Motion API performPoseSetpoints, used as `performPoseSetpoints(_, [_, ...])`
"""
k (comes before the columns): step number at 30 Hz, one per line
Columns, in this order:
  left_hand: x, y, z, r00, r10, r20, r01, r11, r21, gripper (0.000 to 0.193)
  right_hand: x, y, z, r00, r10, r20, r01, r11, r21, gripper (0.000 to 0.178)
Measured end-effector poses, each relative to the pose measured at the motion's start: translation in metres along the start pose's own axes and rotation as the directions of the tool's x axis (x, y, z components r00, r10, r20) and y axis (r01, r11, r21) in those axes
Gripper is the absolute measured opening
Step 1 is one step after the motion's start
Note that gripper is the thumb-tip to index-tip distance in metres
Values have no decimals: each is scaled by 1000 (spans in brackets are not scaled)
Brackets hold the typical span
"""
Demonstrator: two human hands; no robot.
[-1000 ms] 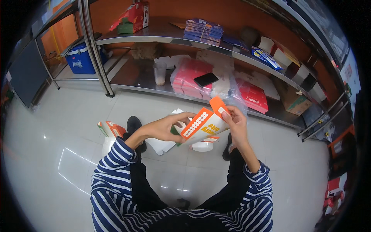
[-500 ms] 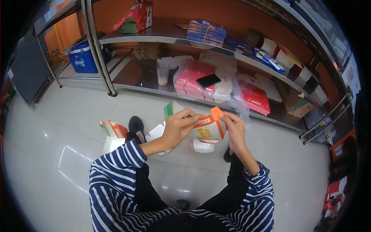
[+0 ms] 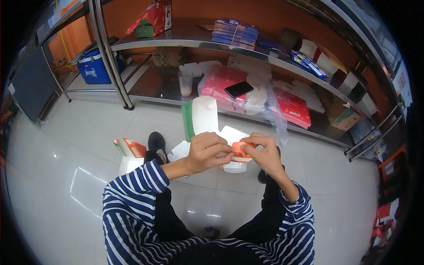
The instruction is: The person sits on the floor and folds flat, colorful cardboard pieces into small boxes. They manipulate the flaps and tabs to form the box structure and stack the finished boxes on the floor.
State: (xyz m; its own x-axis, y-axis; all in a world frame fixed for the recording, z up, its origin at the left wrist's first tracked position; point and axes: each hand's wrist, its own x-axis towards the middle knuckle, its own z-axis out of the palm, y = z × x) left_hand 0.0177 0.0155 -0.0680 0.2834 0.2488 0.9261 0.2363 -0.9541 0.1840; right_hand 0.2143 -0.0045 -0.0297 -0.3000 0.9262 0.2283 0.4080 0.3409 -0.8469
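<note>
Above the pale tiled floor (image 3: 66,145), in front of the steel shelving rack (image 3: 176,44), a person in a blue-and-white striped top holds a flat orange-and-white cardboard carton (image 3: 240,152) between both hands at about chest height. The left hand (image 3: 207,152) is curled over the carton's left part, fingers folded down on the card. The right hand (image 3: 264,154) pinches the orange edge from the other side, thumb and forefinger closed on it. The 2 hands sit very close, their fingertips almost meeting over the card.

Behind the hands, a white folded box with a green edge (image 3: 201,117) stands upright, and a white round tub (image 3: 234,167) shows just below the carton. Whether that tub is held or rests lower down, I cannot tell. To the left on the floor lies another orange-and-white carton (image 3: 130,148), next to a black shoe (image 3: 155,142).

On the lower shelf sit a clear plastic cup (image 3: 185,82), a black phone (image 3: 239,89) lying on red packets in clear plastic wrap (image 3: 221,81), and a blue cooler box (image 3: 92,68) farther left. A stack of blue booklets (image 3: 234,33) rests on the upper shelf.
</note>
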Motion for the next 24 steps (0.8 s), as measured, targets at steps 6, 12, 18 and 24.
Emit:
performPoseSetpoints(6, [5,-1,-7,970,241,31,-243,959,147,17,-8,-17,-3,938,-343,43,341,900,-271,13])
performPoseSetpoints(12, [1,-2,-2,948,315,37,-315,922,223,19,-11,-21,-5,899,-426,102,432,823,-369,13])
performPoseSetpoints(18, [1,0,0,965,255,65,-263,945,195,16,-11,-18,-6,881,-455,130,464,778,-422,14])
performPoseSetpoints(24, [3,2,-5,984,79,162,-98,989,114,13,-11,-20,-4,833,-539,125,532,720,-445,16])
